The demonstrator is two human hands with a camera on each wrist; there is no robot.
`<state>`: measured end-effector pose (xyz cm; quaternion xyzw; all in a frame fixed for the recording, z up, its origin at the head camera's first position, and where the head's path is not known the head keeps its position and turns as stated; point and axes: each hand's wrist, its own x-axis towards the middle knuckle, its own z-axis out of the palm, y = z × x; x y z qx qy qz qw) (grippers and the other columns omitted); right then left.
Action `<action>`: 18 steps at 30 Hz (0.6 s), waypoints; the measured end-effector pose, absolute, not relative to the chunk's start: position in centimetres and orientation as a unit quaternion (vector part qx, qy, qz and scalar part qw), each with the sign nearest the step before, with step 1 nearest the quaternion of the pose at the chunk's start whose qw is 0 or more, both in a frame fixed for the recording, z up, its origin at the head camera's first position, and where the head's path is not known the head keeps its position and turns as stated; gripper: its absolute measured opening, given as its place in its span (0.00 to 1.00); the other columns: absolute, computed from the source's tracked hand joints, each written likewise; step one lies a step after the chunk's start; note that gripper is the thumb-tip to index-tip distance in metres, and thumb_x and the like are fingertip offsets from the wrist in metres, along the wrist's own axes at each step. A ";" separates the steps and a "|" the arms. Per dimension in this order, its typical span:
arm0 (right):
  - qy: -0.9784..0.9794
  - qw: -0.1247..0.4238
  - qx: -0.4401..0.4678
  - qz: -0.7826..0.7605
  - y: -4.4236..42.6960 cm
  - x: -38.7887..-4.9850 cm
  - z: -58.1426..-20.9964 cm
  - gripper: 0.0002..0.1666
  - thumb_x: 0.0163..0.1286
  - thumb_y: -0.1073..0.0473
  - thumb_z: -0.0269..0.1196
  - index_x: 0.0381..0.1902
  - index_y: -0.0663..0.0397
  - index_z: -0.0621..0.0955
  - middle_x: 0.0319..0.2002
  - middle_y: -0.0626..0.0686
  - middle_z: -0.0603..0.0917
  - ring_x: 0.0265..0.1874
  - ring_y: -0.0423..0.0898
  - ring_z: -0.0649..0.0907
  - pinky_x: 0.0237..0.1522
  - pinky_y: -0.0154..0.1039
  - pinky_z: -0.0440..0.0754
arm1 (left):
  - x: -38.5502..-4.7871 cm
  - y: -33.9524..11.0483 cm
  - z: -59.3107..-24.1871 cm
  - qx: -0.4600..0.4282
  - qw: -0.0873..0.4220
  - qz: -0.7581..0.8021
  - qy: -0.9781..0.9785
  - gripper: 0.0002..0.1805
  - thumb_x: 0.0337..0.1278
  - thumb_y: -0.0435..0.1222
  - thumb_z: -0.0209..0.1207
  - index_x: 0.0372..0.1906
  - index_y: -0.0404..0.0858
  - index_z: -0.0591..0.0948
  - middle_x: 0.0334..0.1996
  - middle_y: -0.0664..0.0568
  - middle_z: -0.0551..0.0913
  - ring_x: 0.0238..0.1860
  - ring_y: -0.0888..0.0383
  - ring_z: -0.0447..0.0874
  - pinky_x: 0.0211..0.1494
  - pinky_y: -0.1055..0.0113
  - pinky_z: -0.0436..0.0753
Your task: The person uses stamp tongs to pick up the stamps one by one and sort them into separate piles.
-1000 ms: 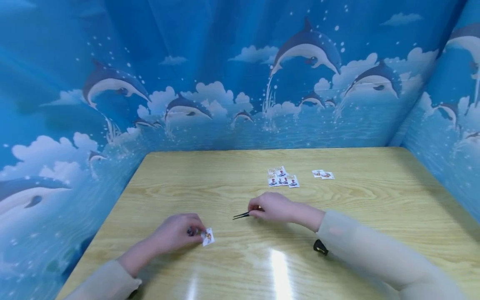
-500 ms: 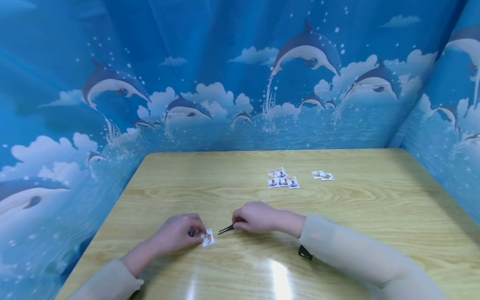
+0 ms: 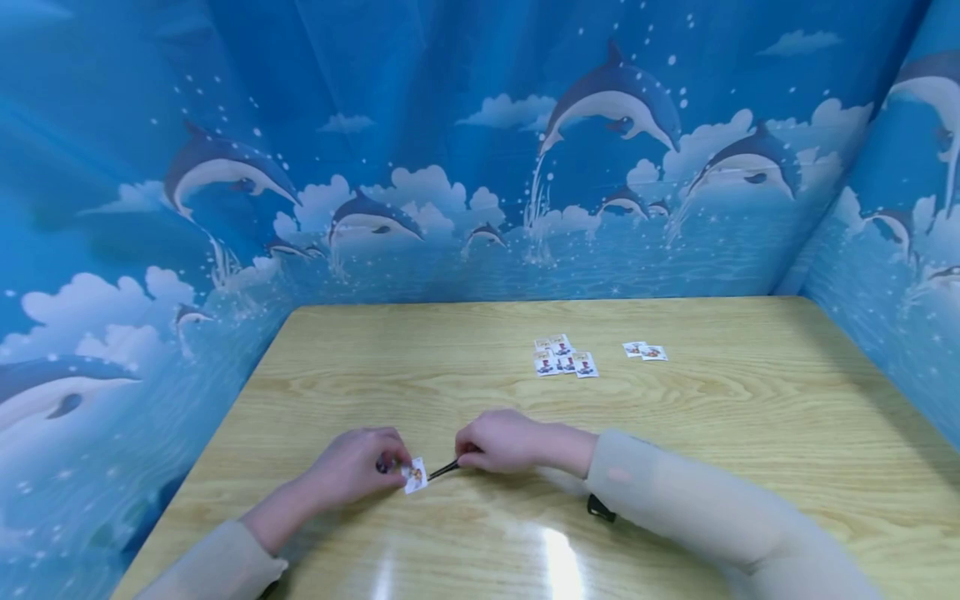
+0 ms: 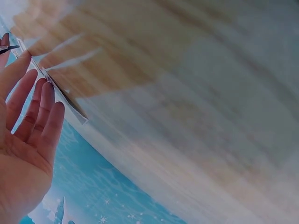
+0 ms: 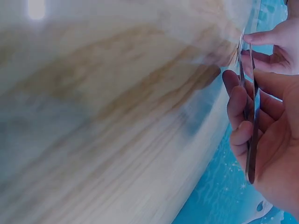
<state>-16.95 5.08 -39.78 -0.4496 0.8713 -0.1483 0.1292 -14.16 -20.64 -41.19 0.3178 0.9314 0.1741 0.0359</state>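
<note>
Small white picture cards lie around both hands. At the left of the table my left hand (image 3: 363,463) pinches one such picture card (image 3: 416,476) at its left edge. Its other fingers curve over a darker printed patch, partly hidden. From the right, my right hand (image 3: 498,442) grips black tweezers (image 3: 446,469) between thumb and fingers. The tweezers' tips point left and reach the card's right edge. The right wrist view shows the tweezers (image 5: 252,126) with their arms slightly apart; whether the tips hold the card cannot be told.
A group of several picture cards (image 3: 566,364) lies farther back on the wood-grain table (image 3: 360,358). To their right lie two overlapping cards (image 3: 654,353). A blue dolphin-print curtain (image 3: 450,150) hangs behind the table and at both sides.
My right hand has moved left and nearer with the tweezers, whose tips now meet the card and look closer together. The left hand and the card have hardly moved.
</note>
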 end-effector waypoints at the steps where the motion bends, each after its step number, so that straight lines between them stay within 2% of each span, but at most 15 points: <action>1: 0.871 0.131 -0.450 -0.149 4.9 -16.9 -39.8 0.06 0.70 0.53 0.61 0.37 0.46 0.83 0.30 0.39 0.82 0.30 0.34 0.78 0.41 0.32 0.77 | -14.2 -20.7 -41.2 0.319 0.035 0.175 0.931 0.10 0.45 0.42 0.72 0.36 0.47 0.86 0.30 0.67 0.78 0.29 0.69 0.73 0.34 0.69 0.75; 8: 0.869 0.144 -0.444 -0.162 4.2 -17.1 -39.8 0.06 0.70 0.54 0.62 0.38 0.48 0.84 0.31 0.40 0.83 0.31 0.34 0.79 0.41 0.31 0.77 | -14.1 -20.6 -41.0 0.315 0.032 0.174 0.932 0.10 0.45 0.42 0.72 0.34 0.48 0.85 0.30 0.67 0.78 0.30 0.69 0.74 0.35 0.67 0.76; 18: 0.871 0.140 -0.443 -0.161 3.6 -17.3 -39.9 0.04 0.69 0.55 0.63 0.36 0.46 0.83 0.28 0.39 0.80 0.28 0.34 0.77 0.37 0.32 0.76 | -14.0 -20.6 -41.1 0.314 0.038 0.178 0.932 0.08 0.45 0.42 0.72 0.32 0.48 0.85 0.31 0.67 0.78 0.30 0.69 0.75 0.35 0.68 0.76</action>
